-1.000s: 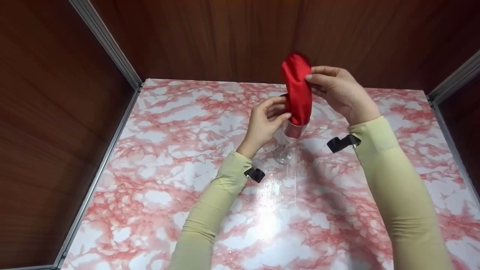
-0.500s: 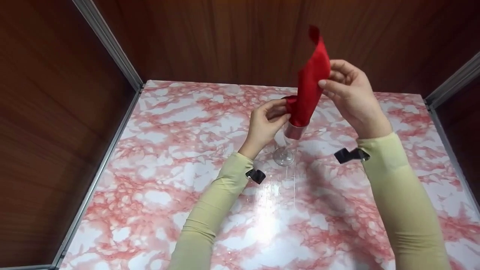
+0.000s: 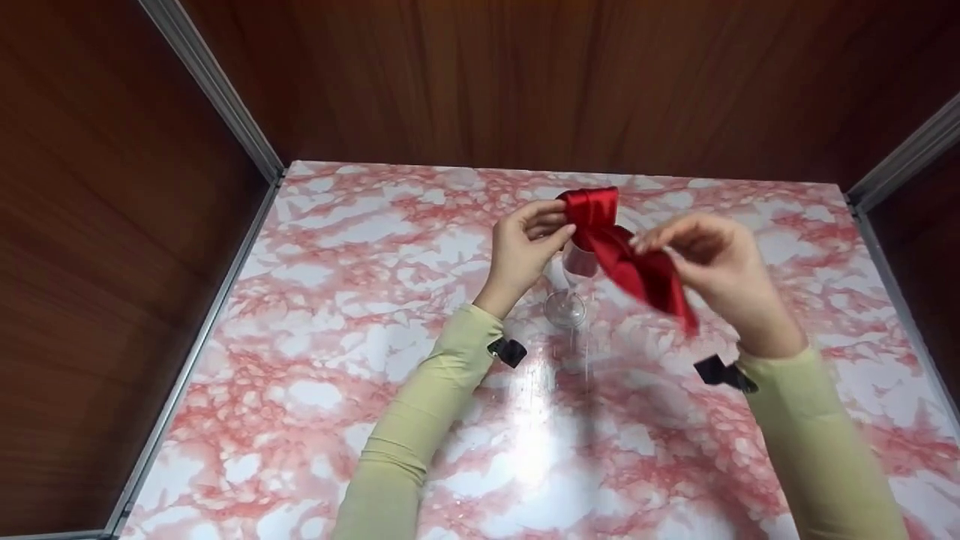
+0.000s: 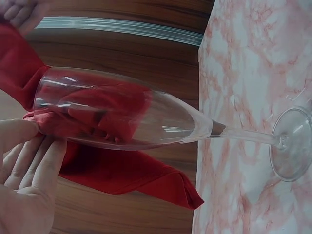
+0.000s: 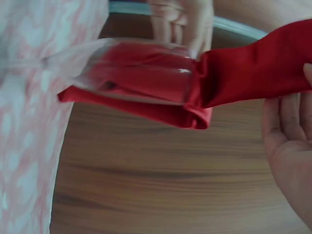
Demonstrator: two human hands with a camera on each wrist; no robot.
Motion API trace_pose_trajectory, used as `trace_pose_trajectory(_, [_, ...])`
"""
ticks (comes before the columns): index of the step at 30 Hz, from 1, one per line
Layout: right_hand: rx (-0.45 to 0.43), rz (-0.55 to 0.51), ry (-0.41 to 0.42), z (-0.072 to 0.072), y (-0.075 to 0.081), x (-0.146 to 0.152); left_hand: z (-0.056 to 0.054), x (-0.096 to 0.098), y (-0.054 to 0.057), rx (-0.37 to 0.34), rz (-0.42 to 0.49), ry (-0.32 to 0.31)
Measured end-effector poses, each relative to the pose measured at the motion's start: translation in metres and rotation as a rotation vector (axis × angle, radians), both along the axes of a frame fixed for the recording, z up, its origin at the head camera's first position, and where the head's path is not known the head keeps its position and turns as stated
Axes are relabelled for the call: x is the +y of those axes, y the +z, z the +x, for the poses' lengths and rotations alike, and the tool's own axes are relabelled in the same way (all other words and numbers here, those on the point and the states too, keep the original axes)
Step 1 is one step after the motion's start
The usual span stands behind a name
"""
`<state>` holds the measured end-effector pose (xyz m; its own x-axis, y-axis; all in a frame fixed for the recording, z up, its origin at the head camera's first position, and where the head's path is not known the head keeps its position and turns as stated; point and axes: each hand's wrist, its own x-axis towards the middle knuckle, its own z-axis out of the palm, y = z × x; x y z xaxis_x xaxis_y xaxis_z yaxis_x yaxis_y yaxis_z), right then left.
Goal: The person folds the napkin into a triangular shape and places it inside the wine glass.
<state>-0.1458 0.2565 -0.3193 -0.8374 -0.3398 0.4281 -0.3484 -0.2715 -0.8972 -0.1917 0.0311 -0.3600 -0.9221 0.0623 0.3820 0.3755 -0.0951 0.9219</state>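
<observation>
A champagne flute of clear glass stands upright on its round foot. Red satin cloth, a folded napkin, is tucked into its bowl and spills over the rim. My left hand pinches the napkin right at the rim, thumb on the near side. One end of the cloth hangs down outside the flute in the left wrist view. My right hand holds the other part between thumb and fingers, drawn out to the right of the glass. In the right wrist view that red strip stretches from rim to fingers.
The table top has a red and white marbled pattern. Brown wood-look panels rise at the back and both sides, with metal strips at the corners. A bright light reflection lies in front of the flute.
The upper part of the napkin, upright above the flute before, now folds over to the right and down. My right hand has come down and toward me; the left has stayed nearly still.
</observation>
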Motion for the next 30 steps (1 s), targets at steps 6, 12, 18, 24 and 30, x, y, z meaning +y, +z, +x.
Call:
trace_pose_trajectory(6, [0.143, 0.102, 0.021, 0.011, -0.030, 0.004, 0.000, 0.001, 0.000, 0.019, -0.002, 0.029])
trace_pose_trajectory(12, [0.146, 0.277, -0.030, 0.015, -0.054, 0.007, 0.001, 0.002, 0.001, 0.028, 0.002, 0.042])
trace_pose_trajectory(18, [0.090, 0.314, -0.059, 0.007, -0.071, 0.007, 0.002, 0.003, 0.001, 0.048, -0.005, 0.059])
trace_pose_trajectory(24, [0.079, 0.255, -0.011, 0.001, -0.080, 0.008, 0.002, 0.004, 0.002, 0.062, 0.007, 0.052])
trace_pose_trajectory(30, [0.056, 0.205, 0.007, 0.000, -0.082, 0.006, 0.001, 0.004, -0.001, 0.078, 0.024, 0.037])
